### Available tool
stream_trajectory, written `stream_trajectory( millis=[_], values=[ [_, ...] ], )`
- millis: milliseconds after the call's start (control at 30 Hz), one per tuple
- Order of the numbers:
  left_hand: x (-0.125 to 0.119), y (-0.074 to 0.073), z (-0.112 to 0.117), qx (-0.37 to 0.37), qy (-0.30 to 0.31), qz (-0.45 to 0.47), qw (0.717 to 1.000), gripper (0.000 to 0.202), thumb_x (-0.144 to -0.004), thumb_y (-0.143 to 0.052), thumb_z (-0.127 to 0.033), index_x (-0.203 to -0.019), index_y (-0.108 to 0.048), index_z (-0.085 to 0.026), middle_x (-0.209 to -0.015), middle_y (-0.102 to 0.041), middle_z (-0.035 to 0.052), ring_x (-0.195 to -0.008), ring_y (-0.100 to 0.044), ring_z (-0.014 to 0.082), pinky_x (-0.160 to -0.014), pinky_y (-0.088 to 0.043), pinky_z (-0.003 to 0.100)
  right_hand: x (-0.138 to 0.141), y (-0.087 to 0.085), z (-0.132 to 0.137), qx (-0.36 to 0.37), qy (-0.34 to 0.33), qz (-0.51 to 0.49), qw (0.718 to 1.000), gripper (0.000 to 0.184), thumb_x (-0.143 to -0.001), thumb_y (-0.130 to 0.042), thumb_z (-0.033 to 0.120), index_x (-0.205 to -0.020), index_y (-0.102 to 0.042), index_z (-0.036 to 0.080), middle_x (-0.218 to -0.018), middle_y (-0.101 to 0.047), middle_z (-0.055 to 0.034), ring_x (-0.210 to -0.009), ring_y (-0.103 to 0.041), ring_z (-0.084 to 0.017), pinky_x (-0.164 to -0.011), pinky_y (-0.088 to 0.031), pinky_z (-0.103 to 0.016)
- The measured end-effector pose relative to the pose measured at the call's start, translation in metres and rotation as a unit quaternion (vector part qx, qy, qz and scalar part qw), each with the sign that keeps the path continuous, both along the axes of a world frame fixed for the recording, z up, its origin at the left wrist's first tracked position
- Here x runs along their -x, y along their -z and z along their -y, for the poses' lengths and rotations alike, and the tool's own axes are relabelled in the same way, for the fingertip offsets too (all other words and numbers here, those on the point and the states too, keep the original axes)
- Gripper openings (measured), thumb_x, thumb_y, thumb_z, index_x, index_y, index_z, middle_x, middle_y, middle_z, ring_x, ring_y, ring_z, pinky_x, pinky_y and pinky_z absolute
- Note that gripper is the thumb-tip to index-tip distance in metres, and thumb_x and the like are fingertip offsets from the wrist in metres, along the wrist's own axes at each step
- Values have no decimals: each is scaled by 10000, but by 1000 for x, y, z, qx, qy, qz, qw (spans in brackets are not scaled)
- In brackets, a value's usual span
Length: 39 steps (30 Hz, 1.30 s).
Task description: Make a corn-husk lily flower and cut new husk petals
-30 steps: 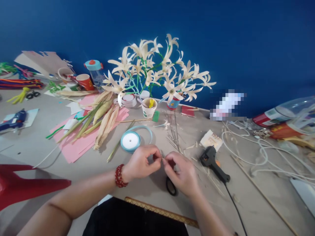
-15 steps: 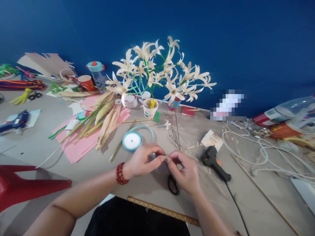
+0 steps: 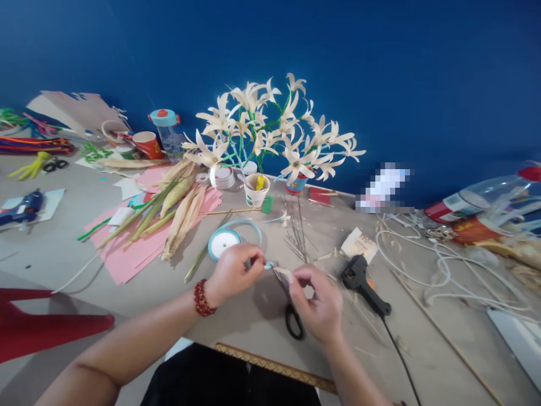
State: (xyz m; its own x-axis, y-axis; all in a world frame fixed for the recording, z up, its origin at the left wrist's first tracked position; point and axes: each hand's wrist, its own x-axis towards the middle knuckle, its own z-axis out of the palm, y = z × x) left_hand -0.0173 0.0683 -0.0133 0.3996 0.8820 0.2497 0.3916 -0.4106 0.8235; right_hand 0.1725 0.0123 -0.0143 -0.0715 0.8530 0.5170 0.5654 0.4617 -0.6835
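Note:
My right hand (image 3: 319, 304) pinches a small pale strip of husk (image 3: 282, 272) between thumb and fingertips. Left of it, my left hand (image 3: 236, 273) is closed with its fingers curled together; what they hold, if anything, is too small to make out. A gap separates the two hands. Behind my left hand lies a ribbon spool (image 3: 224, 244) with light blue ribbon, its loose end (image 3: 258, 232) looping toward my fingers. Scissors (image 3: 295, 322) with black handles lie between my hands, partly covered. Thin wires (image 3: 298, 234) are spread beyond them.
A black glue gun (image 3: 366, 285) with a cord lies to the right. Husk flowers (image 3: 253, 132) stand in cups at the back. Dried husks (image 3: 183, 223) and pink paper (image 3: 118, 256) lie left. A white cable (image 3: 443, 265) coils at right; a red stool (image 3: 51, 324) is lower left.
My hands, close together before, have moved apart; the left one went left. The husk strip stays in my right fingers. The whole view has shifted slightly.

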Motion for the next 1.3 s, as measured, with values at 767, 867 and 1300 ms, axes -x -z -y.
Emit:
stream_trajectory(
  millis=[767, 867, 1300],
  values=[
    [-5, -7, 10, 62, 77, 110, 989, 96, -839, -523, -192, -866, -610, -161, -806, -637, 25, -754, -580, 158, -703, -448, 258, 4, 3, 0, 4, 15, -25, 1000, 90, -892, -584, 154, -828, -598, 216, -680, -616, 21, -574, -571, -127, -579, -453, -241],
    [-12, -10, 14, 64, 80, 96, 990, 95, -850, -541, -201, -783, -596, -162, -731, -616, 8, -688, -555, 138, -648, -423, 238, 6, 5, 0, 13, -2, -25, 1000, 94, -901, -574, 163, -828, -596, 218, -685, -620, 19, -575, -574, -128, -576, -457, -243],
    [-6, 4, 12, 106, 17, 131, 986, 130, -845, -487, -173, -744, -568, -163, -685, -569, -4, -663, -535, 133, -632, -424, 240, 6, 2, 3, -36, 53, -34, 997, 99, -895, -571, 164, -816, -592, 219, -692, -627, 2, -596, -594, -145, -585, -480, -260]
  ],
)
